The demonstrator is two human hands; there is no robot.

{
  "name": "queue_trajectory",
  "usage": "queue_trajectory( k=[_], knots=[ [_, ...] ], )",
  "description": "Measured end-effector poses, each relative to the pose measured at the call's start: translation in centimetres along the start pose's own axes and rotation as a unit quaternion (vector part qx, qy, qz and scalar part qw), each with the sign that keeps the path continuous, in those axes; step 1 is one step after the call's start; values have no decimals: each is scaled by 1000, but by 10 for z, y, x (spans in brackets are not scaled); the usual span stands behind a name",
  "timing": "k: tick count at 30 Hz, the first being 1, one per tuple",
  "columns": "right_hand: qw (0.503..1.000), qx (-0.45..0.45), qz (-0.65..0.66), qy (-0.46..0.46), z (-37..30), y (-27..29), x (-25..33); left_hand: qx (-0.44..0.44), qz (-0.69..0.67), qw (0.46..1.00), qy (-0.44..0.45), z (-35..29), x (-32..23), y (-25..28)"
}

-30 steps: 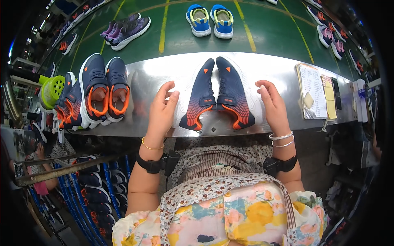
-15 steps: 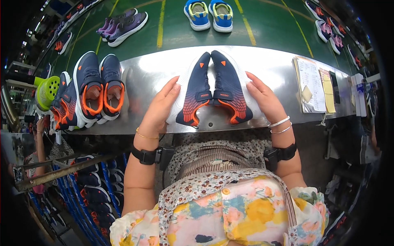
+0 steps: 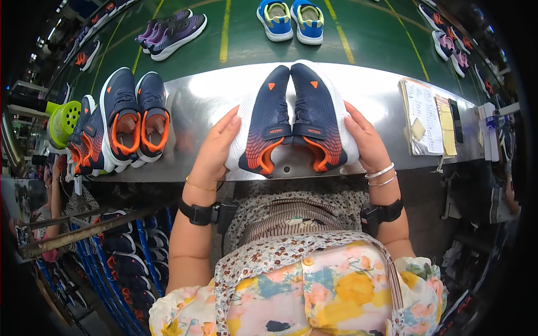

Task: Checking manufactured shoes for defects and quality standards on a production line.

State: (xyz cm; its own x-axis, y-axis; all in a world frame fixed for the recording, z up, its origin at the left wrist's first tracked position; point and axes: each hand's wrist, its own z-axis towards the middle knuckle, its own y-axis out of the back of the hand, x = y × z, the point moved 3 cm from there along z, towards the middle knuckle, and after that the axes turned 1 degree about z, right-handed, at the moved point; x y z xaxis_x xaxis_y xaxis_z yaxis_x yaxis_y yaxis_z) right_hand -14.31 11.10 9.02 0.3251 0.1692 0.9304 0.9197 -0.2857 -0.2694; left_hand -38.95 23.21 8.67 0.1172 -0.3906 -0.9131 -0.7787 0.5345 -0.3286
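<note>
Two navy sneakers with orange collars and white soles are side by side in front of me, toes pointing away and close together. My left hand (image 3: 218, 147) grips the left sneaker (image 3: 268, 106) along its outer white sole, thumb resting at the side. On the other side, my right hand (image 3: 368, 141) holds the right sneaker (image 3: 315, 106) by its outer sole in the same way. Both shoes lean inward at or just above the metal table (image 3: 392, 123); whether they touch it I cannot tell. Each strap lies across its shoe near the collar.
More navy-orange sneakers (image 3: 124, 120) stand at the left beside a green perforated holder (image 3: 66, 124). Beyond the table, a green conveyor (image 3: 246, 39) carries blue sneakers (image 3: 276, 21) and purple-grey sneakers (image 3: 178, 36). Papers on a clipboard (image 3: 421, 112) lie at right. A shoe rack (image 3: 120, 263) stands lower left.
Both sneakers have rolled a little outward, so more of their uppers faces up, and their toes sit slightly farther away. My right hand has shifted slightly right. The conveyor shoes have moved slightly right.
</note>
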Motion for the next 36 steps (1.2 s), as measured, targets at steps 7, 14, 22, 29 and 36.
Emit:
queue_trajectory(
  k=[7, 14, 22, 29, 36],
  knots=[
    [982, 47, 184, 15, 2, 0, -3, 47, -162, 985, 23, -4, 0, -1],
    [974, 54, 219, 27, 5, 0, -7, 56, -177, 983, 8, -2, -5, -11],
    [916, 45, 398, -35, 10, -20, -18, 102, -364, 924, 58, 5, 2, -33],
    [901, 31, 431, -43, 9, -46, -17, 36, -451, 885, 113, 14, 11, -42],
    [893, 10, 445, -67, 11, -57, -17, 36, -466, 879, 91, 11, 6, -57]
  ],
)
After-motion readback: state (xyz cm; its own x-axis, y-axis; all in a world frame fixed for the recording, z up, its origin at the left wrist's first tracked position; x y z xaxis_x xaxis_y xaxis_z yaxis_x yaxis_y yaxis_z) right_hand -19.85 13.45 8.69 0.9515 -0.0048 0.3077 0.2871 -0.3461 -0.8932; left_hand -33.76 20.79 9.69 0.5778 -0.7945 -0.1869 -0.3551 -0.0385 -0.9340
